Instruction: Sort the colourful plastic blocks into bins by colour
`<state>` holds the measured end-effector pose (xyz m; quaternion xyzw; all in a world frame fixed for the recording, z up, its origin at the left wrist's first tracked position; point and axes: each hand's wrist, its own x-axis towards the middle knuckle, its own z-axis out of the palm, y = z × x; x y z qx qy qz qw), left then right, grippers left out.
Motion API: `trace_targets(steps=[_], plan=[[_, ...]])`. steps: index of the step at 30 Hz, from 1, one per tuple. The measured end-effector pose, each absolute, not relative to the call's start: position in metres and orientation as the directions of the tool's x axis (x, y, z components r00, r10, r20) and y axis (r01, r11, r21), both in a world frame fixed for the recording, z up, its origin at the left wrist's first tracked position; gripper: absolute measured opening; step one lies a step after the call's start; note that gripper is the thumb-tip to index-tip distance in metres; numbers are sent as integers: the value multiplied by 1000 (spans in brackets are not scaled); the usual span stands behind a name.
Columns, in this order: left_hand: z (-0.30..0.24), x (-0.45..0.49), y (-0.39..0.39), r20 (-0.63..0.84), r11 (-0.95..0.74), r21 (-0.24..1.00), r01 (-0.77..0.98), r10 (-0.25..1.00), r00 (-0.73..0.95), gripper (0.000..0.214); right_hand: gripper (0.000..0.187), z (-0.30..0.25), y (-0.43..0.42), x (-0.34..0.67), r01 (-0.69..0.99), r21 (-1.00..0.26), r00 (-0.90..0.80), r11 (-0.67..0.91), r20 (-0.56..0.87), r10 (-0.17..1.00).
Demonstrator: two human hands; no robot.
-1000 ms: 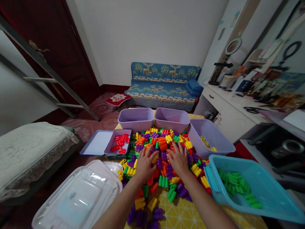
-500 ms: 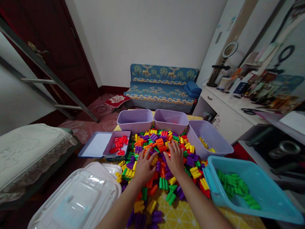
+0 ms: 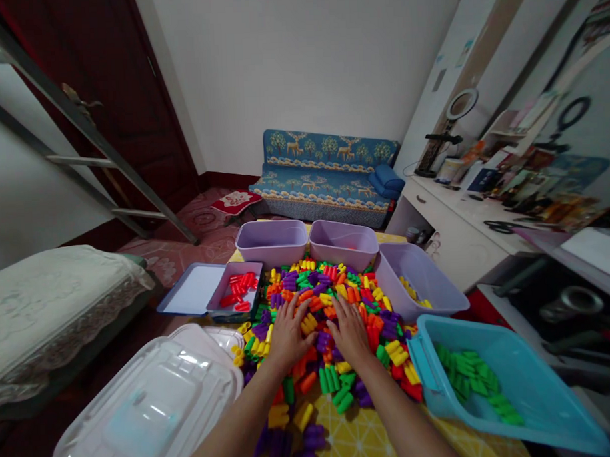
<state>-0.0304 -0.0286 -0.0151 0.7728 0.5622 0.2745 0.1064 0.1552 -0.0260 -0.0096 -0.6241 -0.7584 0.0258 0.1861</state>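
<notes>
A wide heap of plastic building blocks in red, orange, yellow, green and purple covers the middle of the table. My left hand rests on the heap's left part, fingers spread over the blocks. On the right part lies my right hand, its fingers also apart and touching blocks. Neither hand grips a block. Green blocks lie in the blue tub at the right. Red blocks are in a dark-edged box at the left. Yellow blocks sit in the right purple bin.
Two more purple bins stand along the table's back edge. Clear plastic lids lie at the front left. Beneath everything is a yellow patterned cloth. Beyond are a blue sofa and a cluttered white dresser.
Blocks in the heap's middle and back have shifted and lie in a different arrangement. My right hand has moved slightly down. My left hand stays nearly in place.
</notes>
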Motion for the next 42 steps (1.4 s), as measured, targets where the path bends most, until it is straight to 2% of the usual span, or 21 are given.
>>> trace_targets(steps=[3,6,11,16,22,27,34,42], plan=[[-15,-31,-28,314,-351,473,808,924,217,78,49,-12,-34,156,957,-242,-111,161,206,972],[-17,-31,-28,318,-350,476,807,924,214,75,50,-12,-36,150,950,-252,-144,184,169,975],[-19,-31,-27,342,-364,464,807,915,216,71,56,-10,-26,146,965,-190,-144,180,188,972],[-20,-32,-28,337,-364,482,797,917,216,61,53,-11,-23,140,977,-153,-122,151,185,975],[-20,-36,-27,389,-383,587,713,906,166,35,51,-10,-31,139,971,-170,-123,168,246,961],[-19,-39,-26,419,-400,675,620,899,123,26,49,-14,-32,139,970,-162,-131,182,283,950],[-27,-39,-24,375,-253,818,516,915,-147,29,48,-15,-33,139,971,-148,-138,187,295,946],[-25,-39,-21,301,-195,890,412,930,-210,31,48,-15,-36,140,969,-151,-146,198,298,943]])
